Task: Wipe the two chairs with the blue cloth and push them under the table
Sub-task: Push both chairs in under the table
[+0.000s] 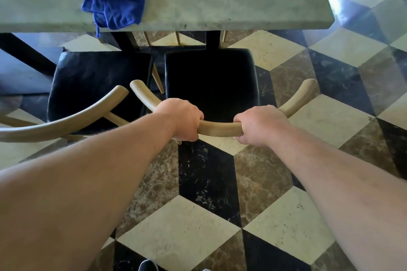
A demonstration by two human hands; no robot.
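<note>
Two chairs with black seats and curved light wooden backrests stand side by side in front of the grey table (220, 2). My left hand (181, 119) and my right hand (258, 124) both grip the backrest of the right chair (211, 79), close together at its middle. The left chair (97, 86) stands a little to the left, its backrest end crossing near the right chair's. Both seats lie in front of the table edge, only their front edges near it. The blue cloth (114, 4) lies crumpled on the tabletop at the left, one corner hanging over the edge.
Black table legs (212, 39) stand just beyond the seats. Light wooden legs of other chairs (177, 37) show under the table on the far side. The floor is a checkered pattern of cream, brown and black tiles (182, 226). My shoe tip (147, 266) shows at the bottom.
</note>
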